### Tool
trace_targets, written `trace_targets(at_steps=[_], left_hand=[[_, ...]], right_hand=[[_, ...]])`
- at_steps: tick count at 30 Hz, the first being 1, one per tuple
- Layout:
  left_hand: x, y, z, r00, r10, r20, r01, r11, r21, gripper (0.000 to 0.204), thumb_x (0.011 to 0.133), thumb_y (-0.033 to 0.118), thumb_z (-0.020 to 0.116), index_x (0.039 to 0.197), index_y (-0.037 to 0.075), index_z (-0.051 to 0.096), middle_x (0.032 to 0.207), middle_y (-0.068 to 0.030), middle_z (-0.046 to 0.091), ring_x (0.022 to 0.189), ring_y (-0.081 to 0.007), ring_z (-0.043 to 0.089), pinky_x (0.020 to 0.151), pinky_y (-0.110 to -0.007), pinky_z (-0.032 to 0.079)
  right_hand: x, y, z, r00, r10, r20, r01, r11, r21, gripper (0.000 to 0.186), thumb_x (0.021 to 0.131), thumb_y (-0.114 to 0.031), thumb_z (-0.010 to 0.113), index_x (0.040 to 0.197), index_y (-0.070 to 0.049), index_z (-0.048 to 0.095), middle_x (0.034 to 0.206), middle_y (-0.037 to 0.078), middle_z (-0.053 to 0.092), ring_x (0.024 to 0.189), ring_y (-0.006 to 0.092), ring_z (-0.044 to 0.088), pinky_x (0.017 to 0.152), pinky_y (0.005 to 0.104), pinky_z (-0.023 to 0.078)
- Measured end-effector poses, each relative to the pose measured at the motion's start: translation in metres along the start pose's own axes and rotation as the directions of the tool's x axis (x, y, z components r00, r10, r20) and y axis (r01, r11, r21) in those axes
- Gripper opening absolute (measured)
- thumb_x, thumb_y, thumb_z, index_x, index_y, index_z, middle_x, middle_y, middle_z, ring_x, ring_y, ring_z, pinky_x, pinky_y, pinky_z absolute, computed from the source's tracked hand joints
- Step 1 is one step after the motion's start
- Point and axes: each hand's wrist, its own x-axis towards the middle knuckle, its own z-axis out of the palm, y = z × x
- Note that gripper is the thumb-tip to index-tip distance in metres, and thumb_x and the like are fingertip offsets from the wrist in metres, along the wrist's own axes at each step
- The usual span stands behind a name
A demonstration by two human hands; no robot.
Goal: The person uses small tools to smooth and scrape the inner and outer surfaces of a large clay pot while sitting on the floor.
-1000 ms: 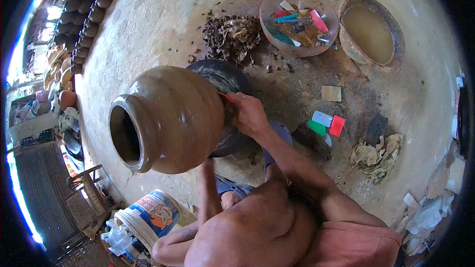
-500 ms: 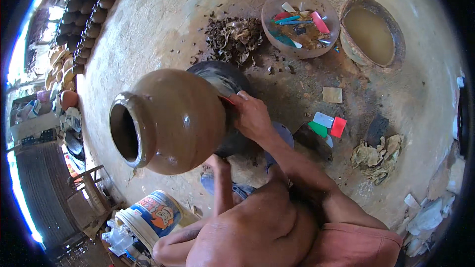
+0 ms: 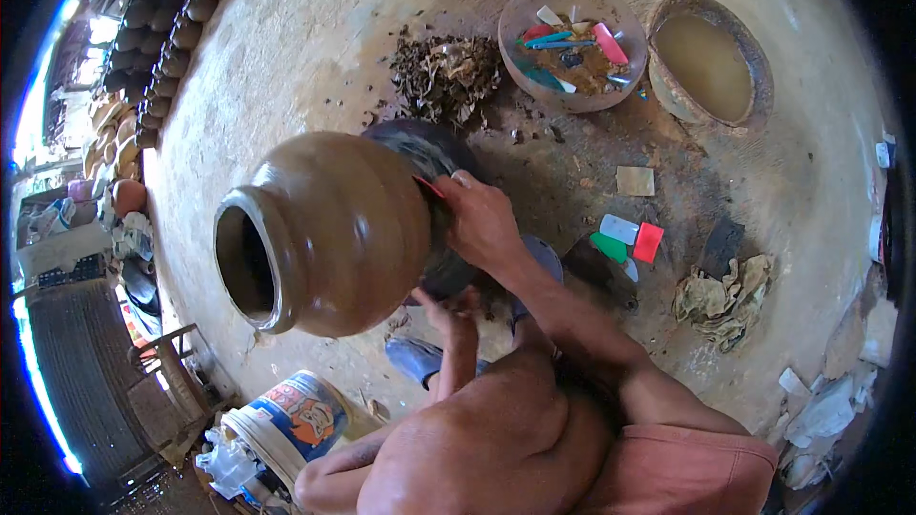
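A large brown wet clay pot [image 3: 353, 219] stands with its wide mouth toward the left of the picture, its base on a dark round potter's wheel [image 3: 420, 140]. My right hand [image 3: 482, 219] is closed on a thin red scraper [image 3: 429, 187], its edge against the pot's lower side. Most of the scraper is hidden by the fingers. Beside the wheel's near rim is my left hand [image 3: 448, 313], fingers apart and nothing seen in them. Whether it touches the wheel I cannot tell.
A clear bowl of tools [image 3: 510, 62] and a tub of muddy water [image 3: 711, 62] stand at the far right. Clay scraps [image 3: 444, 76] lie behind the wheel. Right of me are coloured plastic pieces [image 3: 649, 242] and a crumpled cloth [image 3: 730, 300]; a bucket [image 3: 296, 410] is at near left.
My left hand has shifted right along the wheel's near side, and its fingers have spread. The right hand keeps the scraper against the pot. The pot's surface marks have shifted.
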Motion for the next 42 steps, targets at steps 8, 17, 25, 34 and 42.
trace_targets(at_steps=[8,17,25,34,42], left_hand=[[0.078,0.037,-0.060,0.987,0.068,0.144,-0.068,0.998,-0.005,0.070,0.104,0.064,0.050,0.145,0.007,0.053,0.133,-0.0185,0.064,0.106,-0.0344,0.069,0.093,-0.051,0.057],[0.019,0.045,-0.031,0.935,-0.174,0.310,0.150,0.984,0.100,0.070,0.105,0.061,0.052,0.147,0.005,0.052,0.142,-0.0177,0.059,0.119,-0.0333,0.064,0.098,-0.051,0.056],[0.026,0.015,-0.020,0.975,0.024,0.222,0.000,0.994,-0.106,0.070,0.106,0.059,0.054,0.148,0.003,0.051,0.149,-0.0166,0.055,0.130,-0.0323,0.058,0.102,-0.052,0.055],[0.087,0.092,-0.080,0.614,0.533,0.582,-0.789,0.409,0.458,0.046,0.106,0.034,0.058,0.142,0.007,0.057,0.141,-0.0138,0.063,0.126,-0.0309,0.062,0.098,-0.047,0.056],[-0.006,0.020,-0.039,0.781,-0.437,0.446,0.333,0.895,0.296,0.076,0.102,0.071,0.051,0.141,0.006,0.057,0.138,-0.0117,0.065,0.111,-0.0330,0.064,0.091,-0.047,0.056]], right_hand=[[-0.004,-0.018,0.004,0.999,-0.043,0.025,0.042,0.999,0.021,0.035,0.081,-0.007,0.068,0.116,-0.010,0.064,0.105,0.021,0.065,0.091,0.0470,0.069,0.080,0.0585,0.056],[-0.005,-0.024,-0.024,0.999,-0.010,0.039,0.011,1.000,-0.024,0.038,0.074,-0.002,0.068,0.111,-0.008,0.062,0.102,0.018,0.062,0.094,0.0463,0.066,0.079,0.0566,0.054],[-0.004,-0.028,-0.030,0.997,-0.074,0.023,0.076,0.993,-0.090,0.037,0.080,-0.009,0.070,0.116,-0.009,0.064,0.103,0.017,0.064,0.096,0.0421,0.071,0.081,0.0542,0.058],[-0.005,-0.043,-0.027,0.996,-0.091,0.005,0.092,0.995,-0.037,0.039,0.076,-0.002,0.068,0.114,-0.009,0.063,0.105,0.017,0.064,0.095,0.0446,0.068,0.081,0.0553,0.056],[-0.006,-0.032,-0.032,0.999,-0.031,0.036,0.032,0.998,-0.050,0.035,0.081,-0.007,0.069,0.116,-0.009,0.065,0.106,0.017,0.065,0.096,0.0424,0.070,0.082,0.0538,0.057]])
